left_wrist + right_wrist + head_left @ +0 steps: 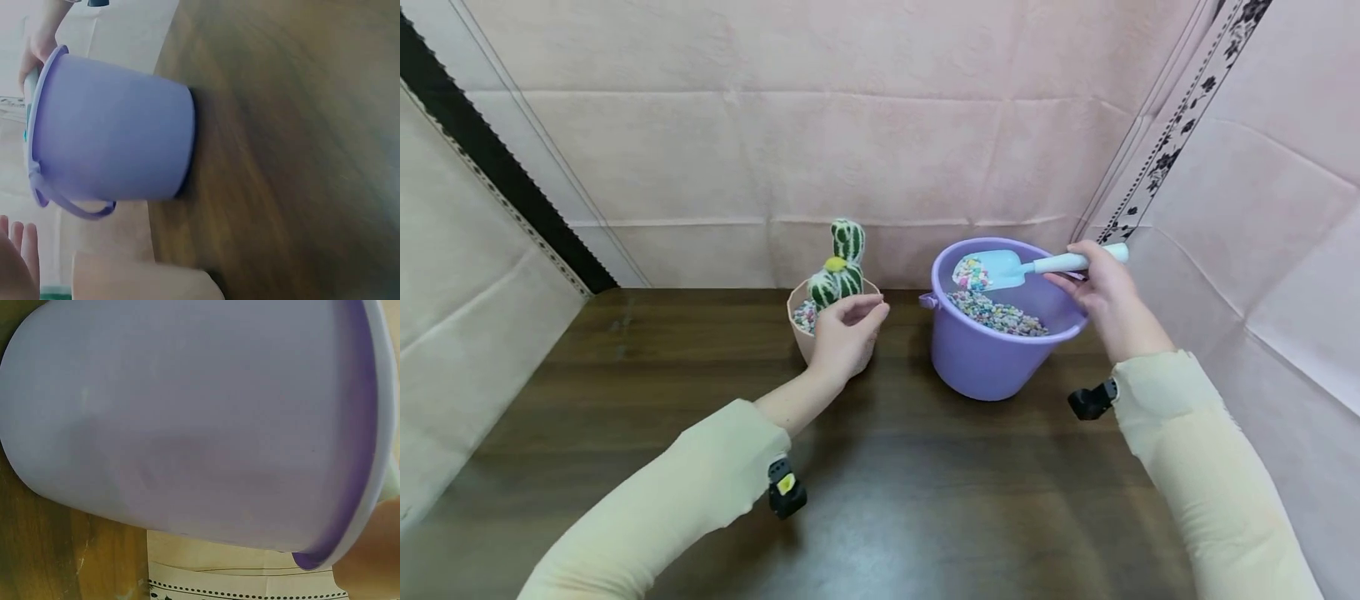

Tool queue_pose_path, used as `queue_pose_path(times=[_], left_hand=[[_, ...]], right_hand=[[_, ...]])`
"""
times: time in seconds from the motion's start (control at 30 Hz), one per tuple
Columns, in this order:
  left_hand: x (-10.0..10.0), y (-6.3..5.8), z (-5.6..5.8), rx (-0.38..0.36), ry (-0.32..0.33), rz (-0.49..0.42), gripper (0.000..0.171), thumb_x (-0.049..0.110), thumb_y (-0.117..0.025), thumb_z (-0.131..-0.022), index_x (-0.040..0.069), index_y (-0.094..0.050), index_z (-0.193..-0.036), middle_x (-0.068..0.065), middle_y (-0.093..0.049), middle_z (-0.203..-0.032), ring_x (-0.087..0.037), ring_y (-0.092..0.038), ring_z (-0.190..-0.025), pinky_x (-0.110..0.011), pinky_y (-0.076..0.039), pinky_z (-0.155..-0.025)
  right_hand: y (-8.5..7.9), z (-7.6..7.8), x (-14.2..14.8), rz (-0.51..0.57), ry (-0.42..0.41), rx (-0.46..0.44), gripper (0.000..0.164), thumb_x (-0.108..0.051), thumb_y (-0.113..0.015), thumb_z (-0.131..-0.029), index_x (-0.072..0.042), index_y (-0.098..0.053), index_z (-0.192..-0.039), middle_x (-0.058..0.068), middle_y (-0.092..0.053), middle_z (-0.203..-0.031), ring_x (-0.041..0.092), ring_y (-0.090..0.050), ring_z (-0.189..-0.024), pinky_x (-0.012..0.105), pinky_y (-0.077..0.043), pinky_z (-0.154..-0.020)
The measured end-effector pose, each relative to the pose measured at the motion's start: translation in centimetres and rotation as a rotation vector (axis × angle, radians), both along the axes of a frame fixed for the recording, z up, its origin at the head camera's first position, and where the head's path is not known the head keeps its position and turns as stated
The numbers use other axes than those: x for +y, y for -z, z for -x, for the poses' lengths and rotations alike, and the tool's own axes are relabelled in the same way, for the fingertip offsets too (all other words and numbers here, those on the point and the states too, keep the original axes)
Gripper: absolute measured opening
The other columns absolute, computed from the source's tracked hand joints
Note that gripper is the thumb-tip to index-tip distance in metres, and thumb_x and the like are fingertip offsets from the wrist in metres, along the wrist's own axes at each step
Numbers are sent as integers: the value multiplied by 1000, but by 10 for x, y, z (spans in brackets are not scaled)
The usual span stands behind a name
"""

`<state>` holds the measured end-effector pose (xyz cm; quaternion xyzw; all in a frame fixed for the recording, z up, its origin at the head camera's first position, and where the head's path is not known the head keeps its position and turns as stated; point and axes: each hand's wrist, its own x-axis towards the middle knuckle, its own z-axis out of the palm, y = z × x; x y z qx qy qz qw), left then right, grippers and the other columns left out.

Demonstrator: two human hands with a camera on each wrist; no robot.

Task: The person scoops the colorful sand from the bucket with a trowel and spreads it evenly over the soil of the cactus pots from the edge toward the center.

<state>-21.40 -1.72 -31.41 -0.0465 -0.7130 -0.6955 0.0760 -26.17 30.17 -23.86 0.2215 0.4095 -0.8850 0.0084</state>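
My right hand (1107,287) grips the pale handle of a small light-blue trowel (1003,268). Multicoloured pebbles (972,273) lie on its blade, which is above the inside of a purple bucket (988,358). More pebbles (1000,315) cover the bucket's bottom. On the left, a cactus (835,279) with white-striped green stems and a yellow flower stands in a light pink pot (802,337); pebbles (806,315) show around its base. My left hand (844,337) is over the pot's front rim with fingers loosely bent, hiding part of pot and cactus.
The dark wooden table (880,500) carries pot and bucket close to its back edge. Pale pink cloth (880,158) hangs behind it, with more cloth along both sides. The bucket's handle (81,209) hangs down on the side facing the pot.
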Motion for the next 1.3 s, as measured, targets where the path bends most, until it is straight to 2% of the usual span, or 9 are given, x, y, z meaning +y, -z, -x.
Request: queue_pose_path(times=[0.13, 0.27, 0.4, 0.5, 0.6, 0.73, 1.07, 1.17, 1.3], left_hand=[[-22, 3, -6, 17, -65, 25, 25, 15, -68, -84, -1, -69, -104, -10, -70, -92, 0, -59, -72, -16, -52, -64], [-44, 8, -7, 29, -140, 59, 25, 18, -69, -84, 1, -69, -103, -9, -69, -92, -3, -59, -74, -13, -50, -64], [-63, 18, -2, 20, -251, 124, 28, 19, -69, -84, 3, -67, -107, -13, -67, -103, -11, -60, -85, -15, -50, -72], [-72, 27, 4, -48, -315, 165, 39, 23, -68, -85, 3, -59, -117, -15, -60, -117, -23, -58, -101, -26, -51, -84], [-76, 34, 9, -145, -319, 165, 52, 25, -67, -85, 1, -48, -127, -18, -50, -127, -32, -52, -115, -38, -47, -97], [-75, 40, 14, -233, -277, 131, 57, 24, -64, -87, -2, -40, -132, -22, -45, -132, -34, -47, -120, -41, -43, -104], [-79, 46, 28, -258, -194, 92, 43, 14, -52, -93, 0, -44, -133, -20, -49, -131, -26, -50, -117, -39, -49, -97], [-85, 46, 33, -233, -224, 115, 40, 15, -51, -94, 0, -48, -131, -18, -53, -130, -25, -51, -118, -39, -49, -97], [-89, 45, 33, -202, -330, 170, 40, 23, -55, -93, 1, -52, -126, -17, -56, -125, -25, -52, -117, -37, -48, -96]], right_hand=[[-1, 1, 2, 9, -5, -8, 27, 0, -61, -86, -13, -40, -98, 10, -53, -89, 28, -63, -63, 40, -60, -64], [-2, 1, 2, 2, -9, -27, 31, -2, -63, -85, -15, -39, -100, 10, -53, -89, 27, -63, -64, 39, -60, -68], [-2, 2, 2, 5, -4, -43, 30, -3, -64, -85, -16, -40, -99, 10, -53, -90, 26, -62, -65, 38, -59, -70], [-1, 2, 2, 7, -8, -41, 29, -3, -64, -85, -16, -40, -99, 11, -53, -88, 26, -62, -65, 38, -59, -70], [0, 1, 3, 24, -5, -30, 28, -2, -64, -85, -14, -41, -97, 12, -54, -83, 27, -62, -65, 39, -60, -68], [0, 1, 3, 40, -2, -20, 27, -1, -64, -84, -12, -42, -95, 12, -55, -80, 28, -63, -65, 41, -59, -66], [0, 3, 1, 28, -24, -47, 27, -3, -63, -86, -15, -42, -97, 11, -56, -84, 26, -63, -66, 38, -59, -72], [1, 3, -1, 26, -27, -54, 29, -3, -64, -85, -16, -41, -99, 10, -55, -91, 26, -63, -67, 38, -59, -73], [1, 2, -3, 13, -20, -47, 27, -4, -64, -85, -15, -42, -98, 9, -53, -93, 25, -62, -68, 37, -59, -73]])
